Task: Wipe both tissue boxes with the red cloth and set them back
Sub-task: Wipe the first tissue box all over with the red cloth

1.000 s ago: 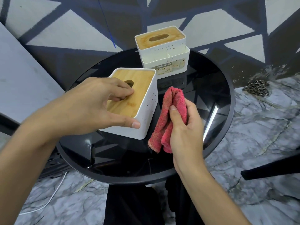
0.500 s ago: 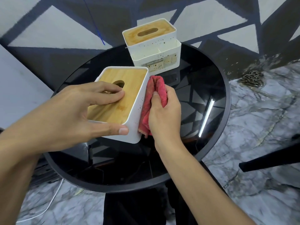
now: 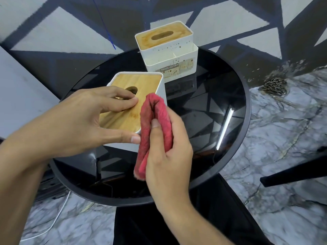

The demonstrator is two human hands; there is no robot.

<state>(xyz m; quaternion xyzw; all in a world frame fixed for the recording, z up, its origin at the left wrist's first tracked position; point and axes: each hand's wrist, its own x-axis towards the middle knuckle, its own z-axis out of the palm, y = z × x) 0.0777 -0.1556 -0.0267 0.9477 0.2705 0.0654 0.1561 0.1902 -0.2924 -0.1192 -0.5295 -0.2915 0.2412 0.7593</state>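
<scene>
A white tissue box with a wooden lid (image 3: 139, 85) stands on the round black glass table (image 3: 237, 131). My left hand (image 3: 79, 121) grips it, fingers curled over the lid near the oval slot and thumb along its near side. My right hand (image 3: 168, 152) holds the folded red cloth (image 3: 155, 124) against the box's right near corner and lid edge. A second white tissue box with a wooden lid (image 3: 168, 50) and front compartments stands at the table's far edge, untouched.
A coiled metal chain (image 3: 273, 86) lies on the marble floor at the right. A dark chair leg (image 3: 292, 172) juts in from the right edge. A white cable (image 3: 53, 221) runs over the floor at the lower left. The wall behind has a triangle pattern.
My right hand has moved the red cloth from the box's right side up over its near right corner and lid edge. My left hand keeps its grip on the box.
</scene>
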